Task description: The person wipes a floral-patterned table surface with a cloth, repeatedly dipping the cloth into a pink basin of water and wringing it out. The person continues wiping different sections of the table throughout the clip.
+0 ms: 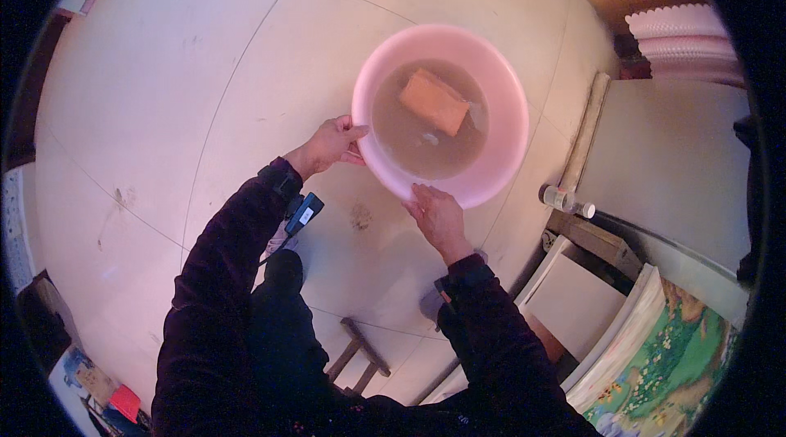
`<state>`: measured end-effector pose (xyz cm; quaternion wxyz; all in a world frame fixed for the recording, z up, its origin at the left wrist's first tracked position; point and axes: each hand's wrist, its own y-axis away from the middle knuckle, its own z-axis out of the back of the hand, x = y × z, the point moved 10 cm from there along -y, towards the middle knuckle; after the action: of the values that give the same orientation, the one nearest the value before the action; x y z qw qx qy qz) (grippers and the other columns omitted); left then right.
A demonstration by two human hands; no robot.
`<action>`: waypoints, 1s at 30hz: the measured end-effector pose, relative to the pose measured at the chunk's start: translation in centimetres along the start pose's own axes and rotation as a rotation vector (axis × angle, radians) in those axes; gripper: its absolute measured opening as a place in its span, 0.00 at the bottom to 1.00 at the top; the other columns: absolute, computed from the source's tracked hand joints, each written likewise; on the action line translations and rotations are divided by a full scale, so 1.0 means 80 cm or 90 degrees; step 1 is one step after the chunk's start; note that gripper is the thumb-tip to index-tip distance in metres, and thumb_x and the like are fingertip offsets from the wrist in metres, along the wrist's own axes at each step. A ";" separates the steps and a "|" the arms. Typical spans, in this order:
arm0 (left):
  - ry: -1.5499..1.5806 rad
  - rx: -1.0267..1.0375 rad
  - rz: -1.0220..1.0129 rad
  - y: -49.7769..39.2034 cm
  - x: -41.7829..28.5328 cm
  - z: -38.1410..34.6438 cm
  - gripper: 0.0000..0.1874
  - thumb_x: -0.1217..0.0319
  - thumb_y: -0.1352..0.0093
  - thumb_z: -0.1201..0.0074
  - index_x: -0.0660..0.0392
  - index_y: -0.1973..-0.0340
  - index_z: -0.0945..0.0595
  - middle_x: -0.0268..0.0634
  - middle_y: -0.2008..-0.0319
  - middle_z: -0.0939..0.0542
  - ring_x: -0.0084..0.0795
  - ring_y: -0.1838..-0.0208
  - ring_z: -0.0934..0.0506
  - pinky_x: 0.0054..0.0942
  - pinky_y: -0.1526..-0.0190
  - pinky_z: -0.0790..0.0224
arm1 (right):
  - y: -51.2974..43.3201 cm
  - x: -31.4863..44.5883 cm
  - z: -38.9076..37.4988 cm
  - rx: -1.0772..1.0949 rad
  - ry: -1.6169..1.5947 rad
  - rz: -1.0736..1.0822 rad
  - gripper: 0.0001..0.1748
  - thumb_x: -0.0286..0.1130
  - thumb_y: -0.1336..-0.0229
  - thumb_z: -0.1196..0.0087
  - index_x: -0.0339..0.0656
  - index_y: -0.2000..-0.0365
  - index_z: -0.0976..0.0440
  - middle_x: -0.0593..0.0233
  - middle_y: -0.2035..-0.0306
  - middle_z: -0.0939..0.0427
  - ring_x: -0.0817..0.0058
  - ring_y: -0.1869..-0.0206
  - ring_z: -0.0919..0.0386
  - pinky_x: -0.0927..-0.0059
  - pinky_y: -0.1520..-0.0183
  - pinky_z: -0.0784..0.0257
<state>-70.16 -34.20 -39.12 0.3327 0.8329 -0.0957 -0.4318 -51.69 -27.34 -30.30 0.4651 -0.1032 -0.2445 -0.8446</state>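
A round pink plastic basin (506,148) holds cloudy, greyish-brown water. An orange block-shaped thing (434,102), perhaps a sponge or a folded cloth, lies in the water, and a small pale patch shows beside it. My left hand (331,143) grips the basin's rim at its left side, thumb on top and fingers beneath. At the near edge my right hand (438,216) holds the rim as well, the fingertips at the edge. A small dark device with a white label (304,214) hangs at my left wrist.
Under the basin is a pale tiled floor (245,68). A wooden stool (362,351) stands near my legs. To the right are a grey-topped table (669,160), a clear bottle with a white cap (568,202), a white drawer-like box (574,305) and a landscape-patterned surface (675,351).
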 end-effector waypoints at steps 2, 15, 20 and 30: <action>-0.008 -0.022 -0.010 0.004 -0.003 0.014 0.15 0.59 0.26 0.49 0.56 0.51 0.25 0.37 0.62 0.18 0.31 0.63 0.17 0.34 0.62 0.18 | -0.001 0.030 0.012 -0.088 -0.034 0.080 0.20 0.41 0.44 0.40 0.38 0.56 0.23 0.55 0.65 0.19 0.56 0.61 0.20 0.57 0.56 0.25; -0.018 -0.130 -0.032 0.078 0.011 0.106 0.11 0.62 0.28 0.47 0.56 0.58 0.22 0.34 0.68 0.19 0.25 0.70 0.19 0.30 0.70 0.20 | 0.003 0.129 -0.062 -0.005 -0.025 0.030 0.18 0.40 0.44 0.39 0.37 0.58 0.23 0.53 0.67 0.18 0.55 0.64 0.18 0.56 0.60 0.23; -0.023 -0.182 -0.038 0.112 0.016 0.153 0.10 0.62 0.29 0.45 0.56 0.62 0.22 0.34 0.71 0.20 0.25 0.73 0.20 0.27 0.75 0.22 | 0.002 0.181 -0.082 -0.003 -0.073 0.070 0.19 0.41 0.43 0.40 0.38 0.57 0.23 0.53 0.66 0.18 0.55 0.64 0.19 0.56 0.61 0.24; -0.051 -0.198 -0.028 0.156 0.023 0.188 0.11 0.61 0.28 0.45 0.55 0.60 0.22 0.32 0.68 0.20 0.23 0.67 0.21 0.26 0.68 0.22 | -0.087 0.125 -0.060 -0.079 -0.036 0.082 0.15 0.41 0.38 0.47 0.44 0.56 0.24 0.53 0.61 0.20 0.48 0.58 0.22 0.52 0.52 0.26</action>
<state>-79.20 -51.58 -38.48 0.4444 0.7552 -0.0224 -0.4814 -62.73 -33.99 -32.62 0.5040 -0.1706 -0.1977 -0.8233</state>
